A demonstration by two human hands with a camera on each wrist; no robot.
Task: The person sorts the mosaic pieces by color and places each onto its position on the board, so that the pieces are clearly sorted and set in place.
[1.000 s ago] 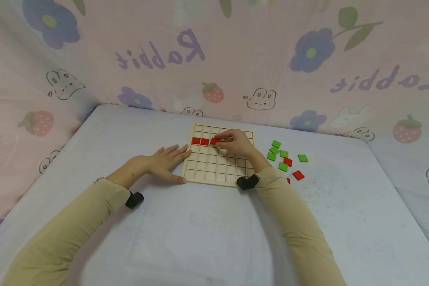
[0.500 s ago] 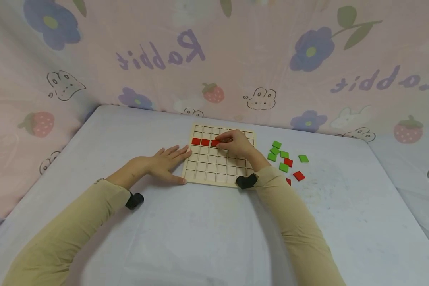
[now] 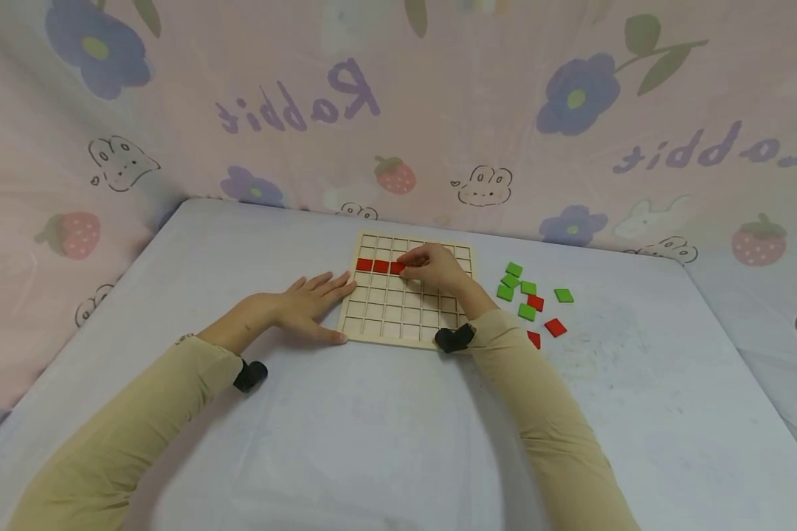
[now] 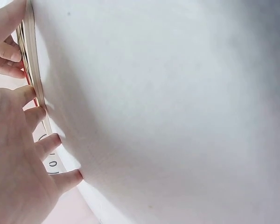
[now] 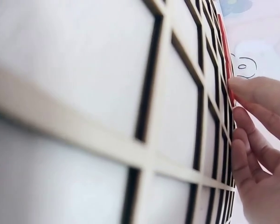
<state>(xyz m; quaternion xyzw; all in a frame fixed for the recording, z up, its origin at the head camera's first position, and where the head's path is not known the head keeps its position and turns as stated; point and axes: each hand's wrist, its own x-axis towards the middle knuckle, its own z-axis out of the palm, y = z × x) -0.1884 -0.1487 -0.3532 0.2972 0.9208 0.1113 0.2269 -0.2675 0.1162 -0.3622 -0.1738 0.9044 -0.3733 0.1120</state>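
A pale wooden grid board (image 3: 390,341) lies on the table, with two red square tiles side by side in one of its rows, near the left edge. Right beside them is a third red square tile (image 3: 396,268), flat or nearly flat in the same row. My right hand (image 3: 438,267) has thumb and fingertips at this tile's right side, pinching it; the fingers partly hide it. In the right wrist view the thumb touches the red tile strip (image 5: 232,95). My left hand (image 3: 308,306) lies with fingers spread, fingertips and thumb touching the board's left edge.
To the right of the board lie several loose green tiles (image 3: 528,312) and a few red tiles (image 3: 555,327), one partly behind the right sleeve (image 3: 538,398). A patterned cloth (image 3: 418,110) hangs behind the white table (image 3: 372,442).
The third red tile has shifted slightly left and settled level in line with the other two, my right hand moving with it. My left hand has stayed at the board's edge.
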